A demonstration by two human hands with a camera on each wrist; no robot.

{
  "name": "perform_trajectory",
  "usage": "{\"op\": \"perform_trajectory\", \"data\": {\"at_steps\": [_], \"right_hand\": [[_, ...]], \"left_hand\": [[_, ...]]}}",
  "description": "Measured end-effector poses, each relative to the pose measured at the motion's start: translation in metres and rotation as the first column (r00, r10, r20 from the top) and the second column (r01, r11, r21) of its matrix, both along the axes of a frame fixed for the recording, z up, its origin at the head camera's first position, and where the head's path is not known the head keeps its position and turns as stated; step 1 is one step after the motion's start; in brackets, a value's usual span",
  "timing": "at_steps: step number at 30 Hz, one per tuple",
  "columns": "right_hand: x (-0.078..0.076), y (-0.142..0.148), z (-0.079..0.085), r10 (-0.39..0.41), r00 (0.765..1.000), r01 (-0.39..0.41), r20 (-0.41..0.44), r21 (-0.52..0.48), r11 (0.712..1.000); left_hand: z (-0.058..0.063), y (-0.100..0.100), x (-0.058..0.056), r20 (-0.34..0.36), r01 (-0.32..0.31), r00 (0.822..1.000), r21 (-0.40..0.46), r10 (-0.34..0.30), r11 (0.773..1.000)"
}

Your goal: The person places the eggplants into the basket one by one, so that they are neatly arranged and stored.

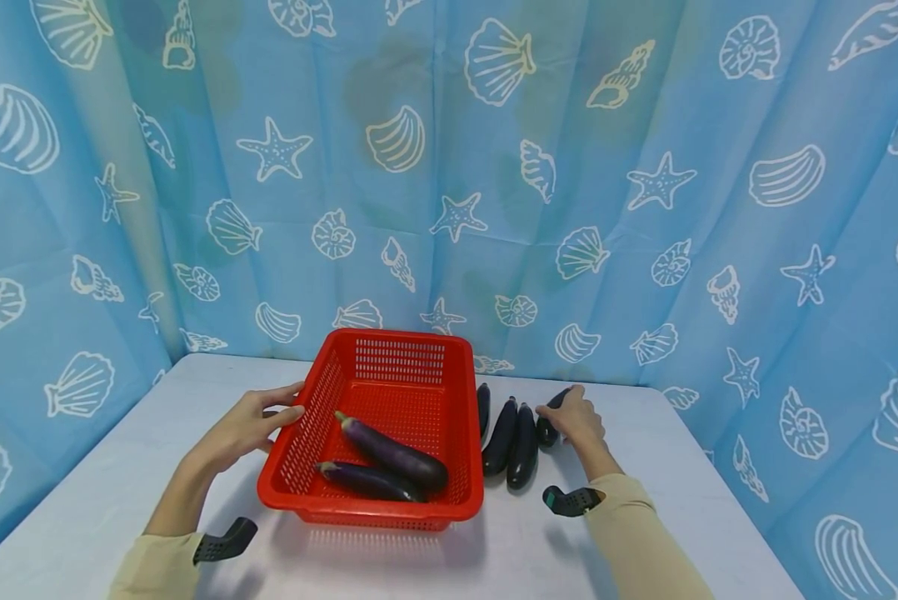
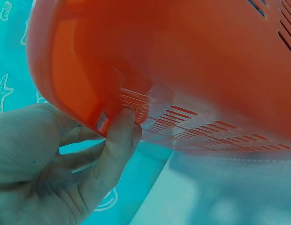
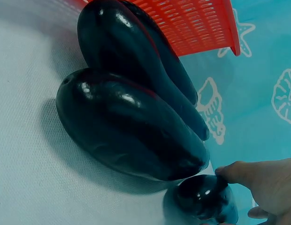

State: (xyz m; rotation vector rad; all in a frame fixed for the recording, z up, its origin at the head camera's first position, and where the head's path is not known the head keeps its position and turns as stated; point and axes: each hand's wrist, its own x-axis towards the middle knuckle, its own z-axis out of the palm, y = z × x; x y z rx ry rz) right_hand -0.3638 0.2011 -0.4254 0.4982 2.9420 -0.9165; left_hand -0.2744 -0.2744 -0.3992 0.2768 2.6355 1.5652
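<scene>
Eggplant at the far right of the group sits in the right hand, thumb and fingers gripping it from either side. Just left of it, three more eggplants lie side by side on the tabletop, beside the red basket. The left hand, well apart from the right, pinches the basket's left rim. Inside the basket, between the hands, rest two eggplants, stems pointing left.
</scene>
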Motion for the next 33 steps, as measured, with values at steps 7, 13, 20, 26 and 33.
{"op": "perform_trajectory", "data": {"at_steps": [7, 13, 20, 26, 33], "right_hand": [[0.002, 0.005, 0.003, 0.014, 0.999, -0.016, 0.038, 0.047, 0.999], [0.004, 0.012, 0.007, 0.042, 0.996, -0.049, 0.079, 0.086, 0.995], [0.006, 0.017, 0.012, 0.085, 0.99, -0.097, 0.117, 0.097, 0.991], [0.006, 0.018, 0.017, 0.109, 0.984, -0.123, 0.14, 0.093, 0.988], [0.004, 0.02, 0.019, 0.121, 0.977, -0.144, 0.177, 0.128, 0.981]], "left_hand": [[0.0, 0.001, 0.0, 0.001, 0.0, 1.0, -0.005, 0.0, 1.0], [0.0, 0.0, 0.0, -0.004, 0.005, 1.0, -0.004, -0.005, 1.0], [0.001, 0.0, 0.001, -0.004, 0.008, 1.0, -0.005, -0.008, 1.0], [0.0, -0.001, 0.001, -0.003, 0.005, 1.0, 0.002, -0.005, 1.0], [0.001, 0.0, 0.001, -0.003, 0.01, 1.0, 0.01, -0.01, 1.0]]}}
